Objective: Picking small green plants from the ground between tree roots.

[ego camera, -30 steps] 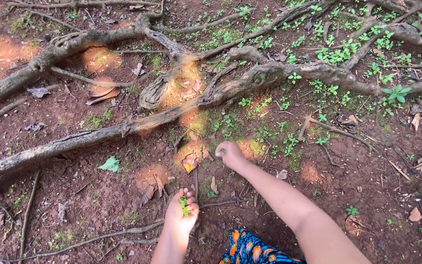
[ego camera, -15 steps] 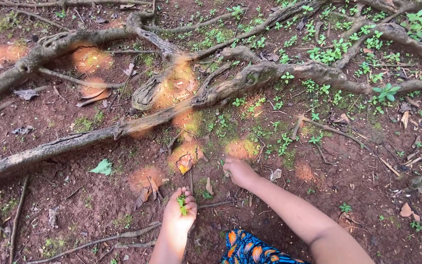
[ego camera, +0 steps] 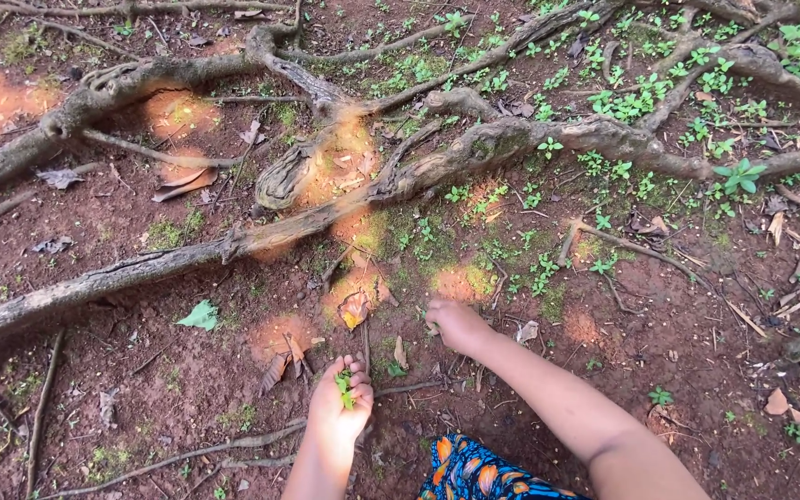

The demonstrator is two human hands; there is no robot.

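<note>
a small bunch of green seedlings point(ego camera: 345, 389) is sitting bunched in the cupped left hand point(ego camera: 340, 407), leaves poking up between the fingers. the right hand point(ego camera: 456, 326) is pressing fingertips-down onto the red soil near a patch of moss.

Thick tree roots point(ego camera: 187, 259) cross red-brown soil point(ego camera: 141, 370); a green fallen leaf point(ego camera: 202, 316) lies below them; seedlings point(ego camera: 733, 176) grow upper right.

My right hand point(ego camera: 454, 324) curls knuckles-up on the red soil, fingertips hidden, so can't tell if it grips anything. My left hand point(ego camera: 342, 405) closes over small green plucked leaves point(ego camera: 345, 387), mostly covered. Both forearms and bright patterned blue-orange cloth point(ego camera: 479, 470) are cut off at bottom edge.
</note>
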